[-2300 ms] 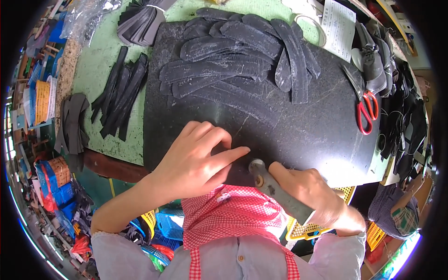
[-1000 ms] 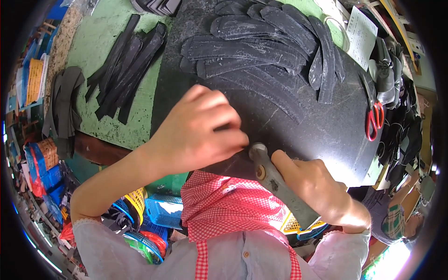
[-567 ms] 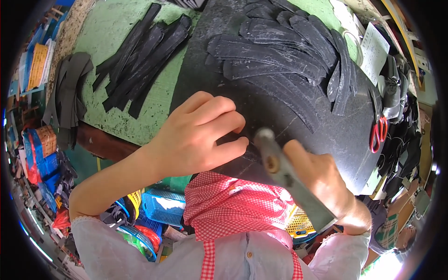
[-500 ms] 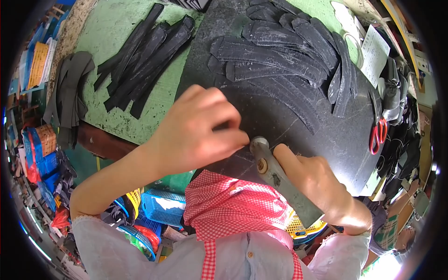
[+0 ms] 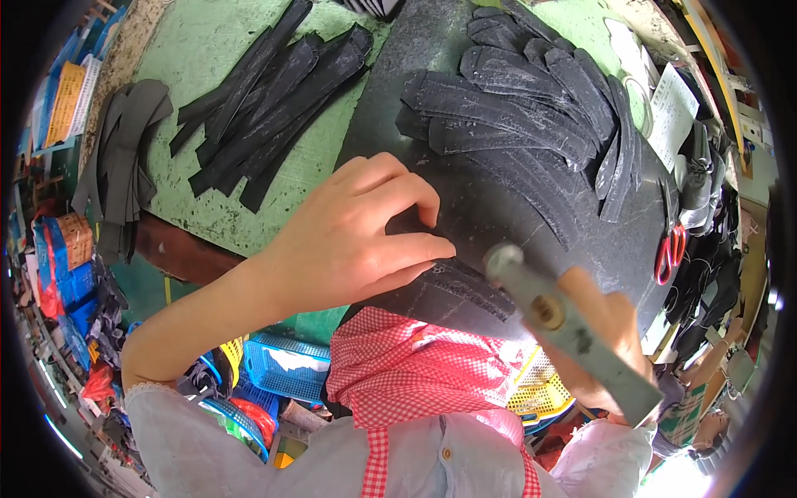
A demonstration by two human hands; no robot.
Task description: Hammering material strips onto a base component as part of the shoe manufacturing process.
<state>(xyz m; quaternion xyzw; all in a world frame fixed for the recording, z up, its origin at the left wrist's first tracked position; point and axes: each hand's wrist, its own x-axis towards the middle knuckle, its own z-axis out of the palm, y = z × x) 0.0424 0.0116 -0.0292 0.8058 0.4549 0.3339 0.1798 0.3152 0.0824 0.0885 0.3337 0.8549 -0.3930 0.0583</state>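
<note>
My right hand (image 5: 614,332) is wrapped round the handle of a hammer (image 5: 589,353), its edges blurred by motion. The hammer's long grey metal head has a round face at one end, and the handle's round wooden end shows in its top. My left hand (image 5: 357,232) is curled on the dark mat, fingertips closed at the end of a short black strip (image 5: 473,290). That strip lies near the mat's front edge, just left of and below the hammer's round face. The left fingertips partly cover its end.
Chalky black strips (image 5: 515,104) are heaped on the dark mat (image 5: 515,236). More black strips (image 5: 274,100) lie on the green tabletop (image 5: 191,62), with grey strips (image 5: 124,149) at its left edge. Red-handled scissors (image 5: 669,253) rest at right, below a paper sheet (image 5: 672,112). Baskets (image 5: 286,369) stand below.
The hammer and my right hand have moved right, away from the left fingertips, uncovering the short black strip. My left hand stays nearly in place. The table has shifted slightly rightward in view.
</note>
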